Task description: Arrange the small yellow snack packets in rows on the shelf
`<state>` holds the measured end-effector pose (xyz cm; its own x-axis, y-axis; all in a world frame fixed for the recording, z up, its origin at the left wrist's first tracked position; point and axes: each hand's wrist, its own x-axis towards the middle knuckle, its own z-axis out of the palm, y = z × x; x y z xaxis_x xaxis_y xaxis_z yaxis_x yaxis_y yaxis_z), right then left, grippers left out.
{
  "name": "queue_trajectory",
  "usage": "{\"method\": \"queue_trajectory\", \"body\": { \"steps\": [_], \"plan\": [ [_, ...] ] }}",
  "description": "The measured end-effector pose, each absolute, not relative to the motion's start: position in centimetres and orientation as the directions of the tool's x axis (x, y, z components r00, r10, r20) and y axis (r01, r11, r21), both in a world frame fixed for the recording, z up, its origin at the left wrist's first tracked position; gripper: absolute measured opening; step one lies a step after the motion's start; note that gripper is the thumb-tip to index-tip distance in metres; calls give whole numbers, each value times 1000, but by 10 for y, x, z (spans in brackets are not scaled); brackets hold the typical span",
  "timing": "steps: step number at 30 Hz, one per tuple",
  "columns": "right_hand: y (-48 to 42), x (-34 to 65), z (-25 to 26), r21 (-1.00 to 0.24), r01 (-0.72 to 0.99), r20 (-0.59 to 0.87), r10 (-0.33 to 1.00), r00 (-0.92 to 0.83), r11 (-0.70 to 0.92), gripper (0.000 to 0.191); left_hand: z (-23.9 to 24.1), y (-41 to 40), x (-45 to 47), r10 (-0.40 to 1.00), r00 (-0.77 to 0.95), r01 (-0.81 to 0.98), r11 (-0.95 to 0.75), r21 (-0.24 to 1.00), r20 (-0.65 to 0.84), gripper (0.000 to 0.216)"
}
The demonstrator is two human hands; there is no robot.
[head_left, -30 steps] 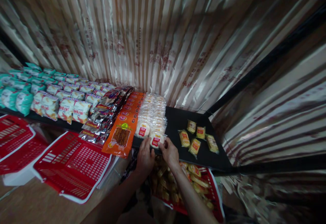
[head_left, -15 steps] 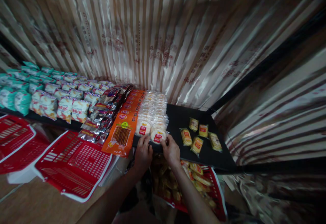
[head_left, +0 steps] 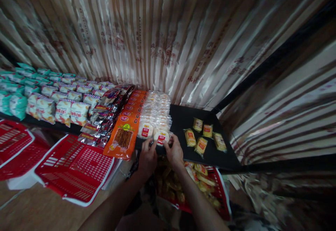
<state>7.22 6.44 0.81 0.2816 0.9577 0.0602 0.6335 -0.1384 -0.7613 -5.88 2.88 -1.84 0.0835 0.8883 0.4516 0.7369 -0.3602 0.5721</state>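
Two columns of clear-wrapped round white rice crackers [head_left: 158, 106] lie overlapping on the black shelf [head_left: 181, 117]. The front rice cracker packet [head_left: 161, 135] of the right column has a red label. My right hand [head_left: 174, 153] pinches its right and lower edge, thumb on the front. Against its lower left edge, my left hand [head_left: 147, 157] presses with fingers drawn together. Another front rice cracker packet [head_left: 145, 130] lies just above my left fingertips. Left of these, large orange snack packs [head_left: 126, 133] overlap in a row.
Several small yellow packets [head_left: 201, 145] lie on the shelf's right. Silver-and-dark packs [head_left: 99, 124], white snack bags [head_left: 78, 112] and teal bags [head_left: 18, 105] stand leftward. Below are a red basket [head_left: 76, 168] and a basket of yellow packets [head_left: 223, 192]. A striped curtain [head_left: 147, 31] hangs behind.
My right thumb has moved onto the front of the rice cracker packet. The view has shifted slightly, and the shelf goods appear a little further left and higher.
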Motion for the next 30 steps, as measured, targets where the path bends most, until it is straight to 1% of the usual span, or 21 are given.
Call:
{"method": "queue_trajectory", "body": {
  "steps": [3, 6, 8, 10, 11, 13, 15, 16, 19, 21, 23, 25, 28, 30],
  "plan": [
    [64, 71, 5, -816, 561, 52, 949, 312, -140, 47, -17, 29, -59, 885, 100, 747, -369, 553, 455, 44],
    [48, 69, 1, -878, 473, 125, 923, 365, -68, 47, -13, 22, -59, 875, 63, 749, -359, 557, 480, 40],
    [26, 70, -4, -898, 440, 169, 906, 387, -20, 42, -12, 12, -57, 866, 63, 741, -374, 558, 496, 34],
    [-1, 77, -13, -894, 448, 167, 906, 390, -27, 34, -14, -2, -52, 868, 130, 703, -421, 573, 479, 30],
    [-15, 83, -20, -886, 459, 145, 907, 395, -59, 31, -16, -10, -48, 875, 179, 672, -442, 594, 449, 30],
    [-39, 101, -39, -862, 490, 99, 904, 417, -132, 31, -23, -26, -36, 896, 270, 598, -443, 668, 352, 31],
    [-56, 124, -61, -831, 517, 59, 893, 447, -204, 34, -33, -37, -20, 923, 327, 553, -360, 751, 202, 33],
    [-62, 136, -72, -793, 557, 70, 871, 486, -247, 37, -38, -41, -10, 934, 339, 547, -295, 783, 115, 34],
    [-70, 168, -101, -698, 628, 65, 843, 534, -344, 41, -52, -44, 18, 922, 362, 532, -87, 842, -134, 41],
    [-70, 181, -113, -676, 632, 13, 852, 523, -378, 40, -61, -42, 35, 892, 378, 491, 34, 870, -248, 51],
    [-69, 187, -121, -678, 625, -33, 865, 500, -387, 39, -68, -39, 50, 871, 392, 433, 109, 895, -296, 59],
    [-68, 188, -125, -690, 621, -57, 883, 466, -373, 39, -75, -37, 60, 872, 374, 360, 177, 916, -315, 61],
    [-68, 186, -127, -700, 625, -75, 907, 415, -344, 39, -80, -36, 70, 886, 315, 262, 263, 929, -340, 59],
    [-69, 184, -126, -695, 648, -52, 921, 385, -310, 37, -79, -37, 71, 895, 284, 241, 281, 929, -344, 52]
  ]
}}
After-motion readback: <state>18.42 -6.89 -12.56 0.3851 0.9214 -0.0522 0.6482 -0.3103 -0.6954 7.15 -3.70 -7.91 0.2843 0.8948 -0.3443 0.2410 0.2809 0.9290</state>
